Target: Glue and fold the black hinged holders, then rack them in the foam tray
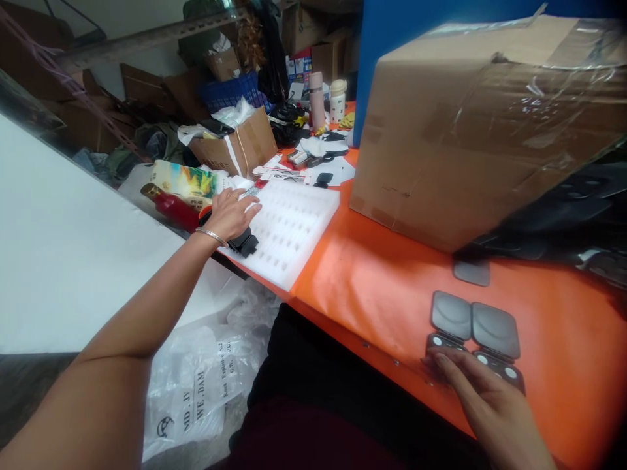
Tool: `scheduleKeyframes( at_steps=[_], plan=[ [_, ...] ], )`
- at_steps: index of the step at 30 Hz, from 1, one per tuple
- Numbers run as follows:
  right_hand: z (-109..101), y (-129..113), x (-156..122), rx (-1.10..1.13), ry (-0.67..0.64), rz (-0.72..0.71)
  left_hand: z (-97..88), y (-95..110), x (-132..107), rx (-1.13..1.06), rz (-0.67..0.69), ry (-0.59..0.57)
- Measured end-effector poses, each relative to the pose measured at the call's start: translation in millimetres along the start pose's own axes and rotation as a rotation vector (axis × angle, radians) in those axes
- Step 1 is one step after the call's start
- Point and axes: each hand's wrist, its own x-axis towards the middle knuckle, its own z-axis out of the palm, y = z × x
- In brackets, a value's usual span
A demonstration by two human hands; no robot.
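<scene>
My left hand [232, 212], a bracelet on its wrist, is stretched over the left edge of a white foam sheet [304, 225] with rows of small slots. Its fingers are spread. Under and beside the palm lie small black plastic pieces [243, 243]. My right hand [490, 398] is low at the table's front right, thumb and fingers drawn together; what they hold, if anything, is hidden. Just beyond it lie two small black hinged cases, a left case [451, 313] and a right case [496, 329], opened flat, with round white spots in their near halves.
A large taped cardboard box [470, 143] stands on the orange table [362, 281], near a dark flat piece [471, 270]. Farther back are a smaller carton [245, 143], a pink bottle [317, 101] and a white bottle [337, 101]. A red bottle [171, 205] lies left.
</scene>
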Motion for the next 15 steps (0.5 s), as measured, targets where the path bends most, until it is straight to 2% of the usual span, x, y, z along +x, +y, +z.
scheduleKeyframes(
  at_steps=[4, 10, 15],
  plan=[
    [2, -8, -1, 0.009, -0.017, -0.01, 12.3, 1, -5, -0.059, -0.091, -0.133],
    [6, -5, 3, 0.017, -0.054, -0.057, 24.3, 11, -13, 0.067, -0.049, -0.03],
    [15, 6, 2, 0.059, -0.121, -0.156, 20.5, 16, -15, 0.175, 0.033, -0.085]
  ],
)
